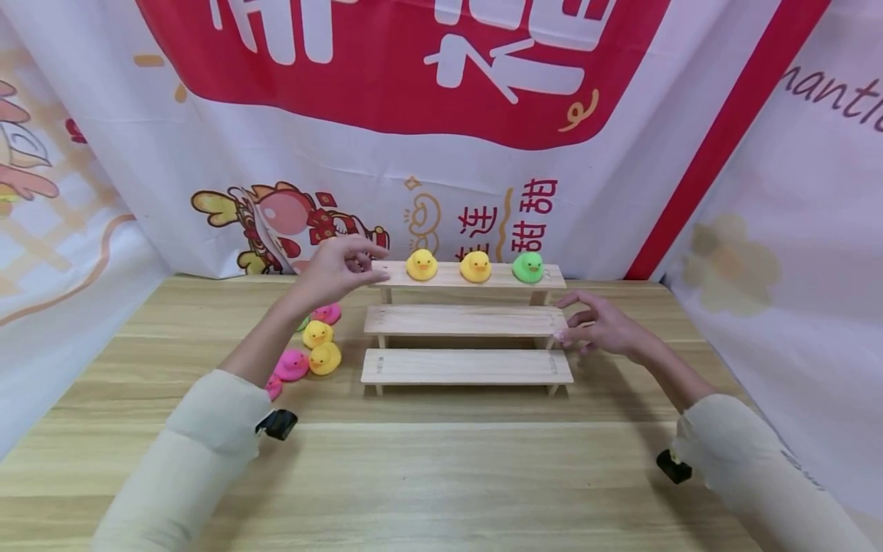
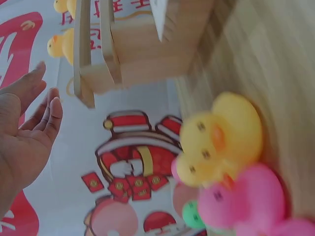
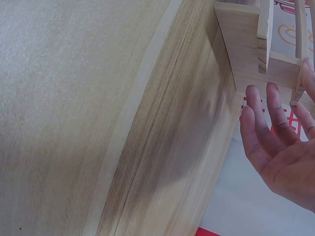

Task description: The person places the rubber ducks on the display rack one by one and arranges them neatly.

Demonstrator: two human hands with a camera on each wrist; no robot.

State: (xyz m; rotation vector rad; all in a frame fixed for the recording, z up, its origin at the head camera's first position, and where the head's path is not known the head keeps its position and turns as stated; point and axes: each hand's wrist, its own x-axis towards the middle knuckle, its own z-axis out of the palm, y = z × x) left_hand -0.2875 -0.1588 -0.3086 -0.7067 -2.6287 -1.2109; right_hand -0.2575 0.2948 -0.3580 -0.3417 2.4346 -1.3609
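Note:
A three-step wooden rack (image 1: 464, 320) stands on the table. On its top board sit two yellow ducks, a left one (image 1: 421, 264) and a middle one (image 1: 475, 266), and a green duck (image 1: 528, 267) on the right. My left hand (image 1: 338, 268) hovers at the top board's left end, thumb and fingers apart with nothing between them. At the right end of the middle board is my right hand (image 1: 603, 326), fingers loosely bent and thumb by the board's corner. Whether the thumb touches the wood is hard to tell. The right wrist view shows that hand's palm (image 3: 290, 167) holding nothing.
Left of the rack, loose ducks lie in a cluster, among them a yellow duck (image 1: 325, 358) and a pink duck (image 1: 292, 365). A green duck (image 2: 193, 214) is partly hidden behind them. A printed cloth (image 1: 386, 161) hangs behind the wooden table (image 1: 441, 475).

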